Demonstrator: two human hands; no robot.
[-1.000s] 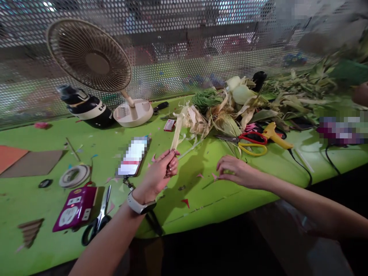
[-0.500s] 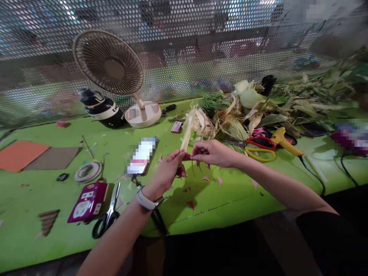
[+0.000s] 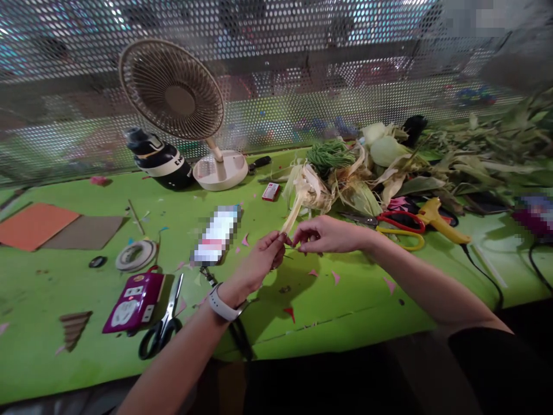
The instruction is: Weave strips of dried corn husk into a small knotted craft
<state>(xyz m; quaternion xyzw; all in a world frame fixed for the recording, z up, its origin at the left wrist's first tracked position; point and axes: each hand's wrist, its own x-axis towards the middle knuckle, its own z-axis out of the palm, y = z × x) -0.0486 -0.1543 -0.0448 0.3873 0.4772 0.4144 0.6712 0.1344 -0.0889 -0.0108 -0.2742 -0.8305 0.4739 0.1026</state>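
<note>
My left hand (image 3: 259, 262), with a white watch on its wrist, is closed in a pinch on the lower end of a pale corn husk strip (image 3: 294, 213) that rises up and to the right above the green table (image 3: 86, 363). My right hand (image 3: 326, 234) meets it fingertip to fingertip, its fingers pinched together at the same end of the strip. What the right fingers grip is too small to make out. Both hands hover just above the table's middle.
A heap of corn husks and leaves (image 3: 389, 167) lies behind the hands. Red-and-yellow scissors (image 3: 395, 227) and a yellow glue gun (image 3: 436, 219) sit right of them. Left are a phone (image 3: 216, 235), black scissors (image 3: 164, 323), a purple power strip (image 3: 132, 294), tape (image 3: 136, 255), fan (image 3: 181, 104).
My right hand came up from the table on the right and joined the left hand at the husk strip. The strip now leans more to the right.
</note>
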